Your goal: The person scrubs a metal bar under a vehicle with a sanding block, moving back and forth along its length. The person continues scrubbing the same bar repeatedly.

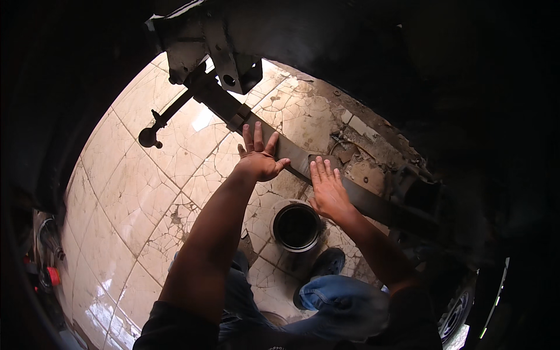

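Observation:
A long flat metal bar, like a vehicle's leaf spring (294,156), slants from a dark steel bracket (226,64) at the top down to the right. My left hand (260,156) lies against it with fingers spread, just below a clamp band (238,117). Farther right along the bar rests my right hand (328,188), its fingers stretched out and nearly together. Neither hand grips anything. A rod with a round ball end (148,137) sticks out to the left of the bracket.
Below the bar, a round open can (296,226) with a dark inside stands on cracked floor tiles (125,192) beside my shoe (328,262). Dark vehicle bodywork (326,41) hangs overhead. Broken tile and dirt lie at upper right. Red items (53,276) sit at far left; a wheel (457,315) is lower right.

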`<state>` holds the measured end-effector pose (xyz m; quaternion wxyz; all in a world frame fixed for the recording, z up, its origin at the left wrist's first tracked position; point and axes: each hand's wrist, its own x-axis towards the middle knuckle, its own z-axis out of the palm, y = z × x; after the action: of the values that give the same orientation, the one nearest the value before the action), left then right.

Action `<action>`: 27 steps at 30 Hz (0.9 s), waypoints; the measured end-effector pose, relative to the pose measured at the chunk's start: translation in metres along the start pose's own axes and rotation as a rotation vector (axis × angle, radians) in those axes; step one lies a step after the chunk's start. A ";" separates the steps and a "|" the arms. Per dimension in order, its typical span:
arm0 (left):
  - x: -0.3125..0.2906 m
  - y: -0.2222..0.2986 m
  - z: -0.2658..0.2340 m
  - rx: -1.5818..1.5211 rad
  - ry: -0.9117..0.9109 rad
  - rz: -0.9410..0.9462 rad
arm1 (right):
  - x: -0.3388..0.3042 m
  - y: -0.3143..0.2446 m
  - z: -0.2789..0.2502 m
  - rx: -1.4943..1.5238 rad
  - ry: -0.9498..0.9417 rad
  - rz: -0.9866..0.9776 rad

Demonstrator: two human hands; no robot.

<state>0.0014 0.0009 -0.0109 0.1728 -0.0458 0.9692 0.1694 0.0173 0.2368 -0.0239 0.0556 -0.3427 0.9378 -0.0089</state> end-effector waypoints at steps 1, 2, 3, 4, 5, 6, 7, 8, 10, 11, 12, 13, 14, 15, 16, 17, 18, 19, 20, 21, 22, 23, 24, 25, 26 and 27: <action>0.000 0.000 0.000 0.002 -0.008 -0.009 | 0.001 0.000 -0.001 0.006 -0.015 0.003; 0.002 0.000 0.002 -0.006 0.014 -0.006 | 0.000 -0.001 -0.002 0.011 -0.030 0.006; 0.003 0.000 0.005 -0.015 0.036 -0.003 | 0.000 -0.001 -0.004 0.017 -0.046 0.007; 0.001 0.000 0.008 -0.024 0.047 -0.009 | -0.005 -0.004 -0.001 0.025 -0.048 -0.003; 0.001 -0.001 0.008 -0.025 0.043 -0.015 | -0.011 -0.006 -0.001 0.033 -0.050 -0.014; 0.001 -0.002 0.007 -0.029 0.046 -0.019 | -0.014 -0.007 -0.001 0.041 -0.053 -0.027; 0.001 -0.002 0.006 -0.035 0.048 -0.017 | -0.015 -0.007 -0.001 0.010 -0.047 -0.025; 0.000 -0.002 0.005 -0.040 0.051 -0.016 | -0.014 -0.006 -0.001 -0.021 -0.041 -0.025; -0.001 0.001 0.003 -0.052 0.030 -0.010 | -0.006 -0.001 0.000 -0.059 -0.025 -0.002; 0.000 0.003 0.001 -0.051 0.010 -0.004 | 0.000 0.005 0.003 -0.067 -0.014 0.022; 0.001 0.006 -0.001 -0.050 -0.009 0.002 | 0.003 0.008 0.004 -0.076 -0.003 0.046; 0.001 0.004 -0.001 -0.038 -0.006 -0.003 | 0.006 0.004 0.001 -0.032 -0.015 0.058; 0.000 0.001 0.002 -0.027 -0.003 -0.007 | 0.007 0.001 -0.001 -0.034 -0.018 0.043; 0.000 0.000 0.002 -0.016 0.000 -0.010 | 0.004 -0.002 -0.002 -0.038 -0.021 0.028; 0.002 0.001 0.001 -0.018 0.001 -0.007 | 0.000 -0.003 0.000 -0.045 -0.033 0.021; 0.001 0.001 0.001 -0.019 -0.006 -0.013 | -0.007 -0.012 -0.001 -0.035 -0.059 -0.001; -0.001 -0.001 0.001 -0.019 -0.014 -0.020 | -0.015 -0.023 -0.004 -0.025 -0.086 -0.024; -0.002 0.002 0.003 -0.011 0.009 -0.031 | -0.023 -0.027 -0.005 -0.023 -0.115 -0.036; -0.001 0.002 0.005 -0.021 0.021 -0.025 | -0.024 -0.025 0.000 -0.069 -0.079 -0.054; 0.000 0.000 0.007 -0.031 0.032 -0.019 | -0.024 -0.022 0.007 -0.115 -0.043 -0.072; 0.001 -0.001 0.005 -0.036 0.055 -0.011 | -0.021 -0.019 0.009 -0.164 0.004 -0.089; 0.002 -0.001 0.004 -0.032 0.050 -0.017 | -0.019 -0.017 0.010 -0.101 0.042 -0.081; 0.001 0.000 0.007 -0.031 0.040 -0.019 | -0.017 -0.015 0.011 -0.090 0.032 -0.061; 0.001 0.001 0.007 -0.027 0.039 -0.022 | -0.011 -0.011 0.009 -0.080 0.031 -0.042; 0.001 0.002 0.006 -0.022 0.037 -0.024 | -0.005 -0.007 0.006 -0.070 0.031 -0.023; 0.001 0.002 0.004 -0.019 0.026 -0.032 | 0.002 -0.001 0.006 -0.074 0.031 -0.012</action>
<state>0.0016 0.0042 -0.0137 0.1623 -0.0650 0.9689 0.1753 0.0170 0.2353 -0.0295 0.0285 -0.3499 0.9362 0.0200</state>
